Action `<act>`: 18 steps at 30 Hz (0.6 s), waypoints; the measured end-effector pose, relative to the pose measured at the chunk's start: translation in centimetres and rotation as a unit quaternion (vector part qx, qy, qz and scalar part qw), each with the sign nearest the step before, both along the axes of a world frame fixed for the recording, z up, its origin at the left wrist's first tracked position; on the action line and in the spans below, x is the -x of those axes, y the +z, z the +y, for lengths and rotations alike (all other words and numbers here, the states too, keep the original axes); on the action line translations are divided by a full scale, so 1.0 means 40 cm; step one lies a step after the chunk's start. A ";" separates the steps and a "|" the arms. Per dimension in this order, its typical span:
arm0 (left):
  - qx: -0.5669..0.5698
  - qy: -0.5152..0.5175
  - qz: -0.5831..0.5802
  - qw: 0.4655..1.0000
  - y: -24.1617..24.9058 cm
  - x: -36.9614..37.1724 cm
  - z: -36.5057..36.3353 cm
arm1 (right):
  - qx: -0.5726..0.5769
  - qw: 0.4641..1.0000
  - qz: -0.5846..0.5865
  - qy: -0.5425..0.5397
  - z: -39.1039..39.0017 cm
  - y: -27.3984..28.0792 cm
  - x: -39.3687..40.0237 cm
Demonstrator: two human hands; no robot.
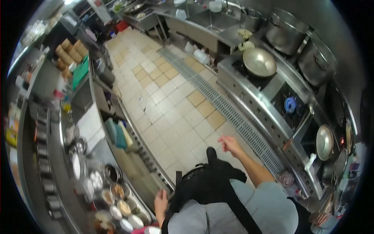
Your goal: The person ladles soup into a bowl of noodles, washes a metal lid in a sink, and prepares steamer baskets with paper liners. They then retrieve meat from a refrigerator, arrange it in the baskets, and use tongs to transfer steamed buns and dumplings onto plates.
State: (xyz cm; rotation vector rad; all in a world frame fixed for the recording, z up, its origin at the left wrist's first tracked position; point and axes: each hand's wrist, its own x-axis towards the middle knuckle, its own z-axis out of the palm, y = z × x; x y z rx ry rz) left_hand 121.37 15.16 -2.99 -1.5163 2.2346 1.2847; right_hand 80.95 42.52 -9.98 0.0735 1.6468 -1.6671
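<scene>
My right hand (230, 146) hangs in front of my body over the tiled floor, fingers loosely apart and nothing in them. Low at my left side is my left hand (161, 201), near the edge of the left counter. Its fingers look loosely bent and slightly blurred, with no object visible in them. On the stove (255, 103) to my right, a wide pan (260, 62) sits on the far burner. A blue flame (290, 104) burns on an uncovered burner nearer me. A long-handled utensil with a wooden grip (287, 144) lies across the stove's front, beside a smaller pan (324, 142).
A floor grate (210, 93) runs along the stove. Large metal pots (286, 31) stand behind the burners. The left counter holds several food containers (117, 192), a white cloth (90, 126) and a green board (81, 72). A sink (214, 21) is at the back.
</scene>
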 end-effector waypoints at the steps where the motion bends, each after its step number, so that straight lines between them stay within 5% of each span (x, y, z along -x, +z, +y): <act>1: 0.012 -0.047 -0.041 0.998 -0.022 0.055 0.003 | 0.012 1.000 -0.009 -0.008 -0.014 0.023 0.062; 10: -0.125 -0.006 -0.078 0.989 -0.294 0.358 -0.170 | 0.007 0.997 0.076 0.007 -0.279 0.068 0.581; 18: -0.146 0.030 -0.052 0.987 -0.433 0.738 -0.743 | -0.047 0.986 0.151 0.051 -0.708 0.122 0.958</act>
